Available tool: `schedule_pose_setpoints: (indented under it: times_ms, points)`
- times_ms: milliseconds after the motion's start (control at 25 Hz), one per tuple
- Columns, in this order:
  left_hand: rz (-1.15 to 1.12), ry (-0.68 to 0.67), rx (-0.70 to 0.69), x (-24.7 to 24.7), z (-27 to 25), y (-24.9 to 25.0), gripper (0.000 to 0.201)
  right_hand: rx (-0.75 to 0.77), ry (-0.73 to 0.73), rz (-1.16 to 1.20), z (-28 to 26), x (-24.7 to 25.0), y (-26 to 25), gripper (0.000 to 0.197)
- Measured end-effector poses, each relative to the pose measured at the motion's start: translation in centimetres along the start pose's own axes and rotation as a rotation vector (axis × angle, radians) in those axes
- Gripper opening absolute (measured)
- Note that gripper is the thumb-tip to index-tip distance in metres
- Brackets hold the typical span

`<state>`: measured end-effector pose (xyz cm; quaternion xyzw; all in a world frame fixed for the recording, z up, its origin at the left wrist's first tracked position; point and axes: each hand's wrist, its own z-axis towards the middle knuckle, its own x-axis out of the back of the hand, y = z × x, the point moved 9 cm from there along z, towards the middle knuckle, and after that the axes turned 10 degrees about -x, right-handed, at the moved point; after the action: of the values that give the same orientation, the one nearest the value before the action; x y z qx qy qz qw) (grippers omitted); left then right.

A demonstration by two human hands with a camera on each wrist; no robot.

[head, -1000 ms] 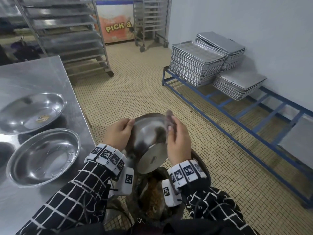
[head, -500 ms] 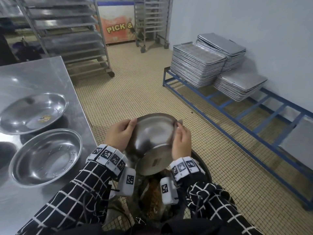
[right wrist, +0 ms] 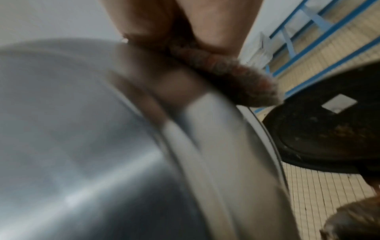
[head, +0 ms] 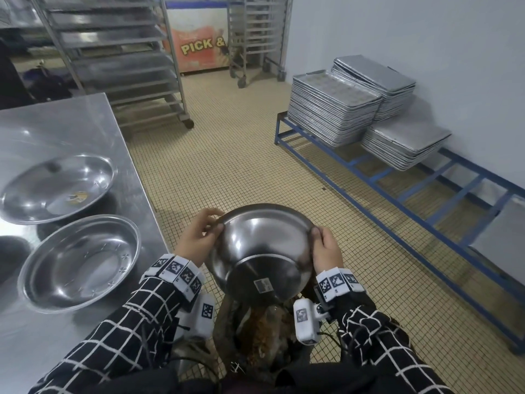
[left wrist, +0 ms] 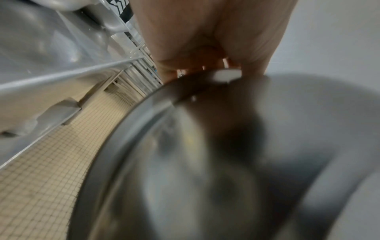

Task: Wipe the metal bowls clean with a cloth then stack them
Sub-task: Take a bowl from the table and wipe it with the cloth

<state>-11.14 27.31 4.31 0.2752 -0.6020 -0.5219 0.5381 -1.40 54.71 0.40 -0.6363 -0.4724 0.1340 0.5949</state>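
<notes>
Both hands hold one metal bowl (head: 262,251) turned bottom-up over a dark bin (head: 255,336) on the floor: our left hand (head: 199,237) pinches the rim on its side, fingers curled over the edge, and our right hand (head: 325,248) grips the opposite rim. From the right wrist view a fuzzy brown-grey cloth (right wrist: 226,78) looks trapped between that hand and the rim, though blur makes it hard to say how much of it we hold. We judge this to be the wiping step, worked on the outside or rim of the bowl, with stacking not yet begun. Two more metal bowls, the far one (head: 56,189) and the near one (head: 79,260), sit open-side up, side by side on the tabletop (head: 71,129) to our left, apart from each other. Next we would need to run the cloth round the remaining surface while the left hand steadies the rim, then carry the bowl over to the tabletop and nest it upright into one of the others.
</notes>
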Motion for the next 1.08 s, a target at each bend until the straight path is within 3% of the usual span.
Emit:
schedule_pose_setpoints:
  times_ms: [120,320,400,560,800,920,1080]
  points:
    - [0.061,-0.145,-0.025,-1.7,-0.3,0.5,0.026,0.163,-0.028,-0.168,-0.4,-0.6,-3.1,0.023]
    - [0.360,-0.286,-0.137,-4.2,0.3,2.9,0.012,0.531,-0.098,-0.594,-2.6,-4.8,-7.9,0.026]
    - [0.432,-0.260,-0.145,-4.2,0.6,3.0,0.024,0.588,-0.072,-0.580,-3.3,-5.6,-8.7,0.028]
    - [0.454,-0.137,-0.112,-3.1,1.0,3.1,0.032,0.596,0.052,-0.304,-5.0,-5.0,-9.8,0.030]
    - [0.400,-0.009,-0.155,-2.2,1.9,5.1,0.039,0.772,0.184,-0.505,-8.9,-5.7,-9.1,0.038]
    - [0.391,-0.016,-0.147,-2.0,1.8,4.9,0.042,0.636,0.179,-0.367,-7.3,-4.1,-7.8,0.042]
    - [0.277,0.058,-0.090,-1.0,1.2,4.2,0.033,0.132,0.127,-0.005,-2.5,-0.7,-3.3,0.021]
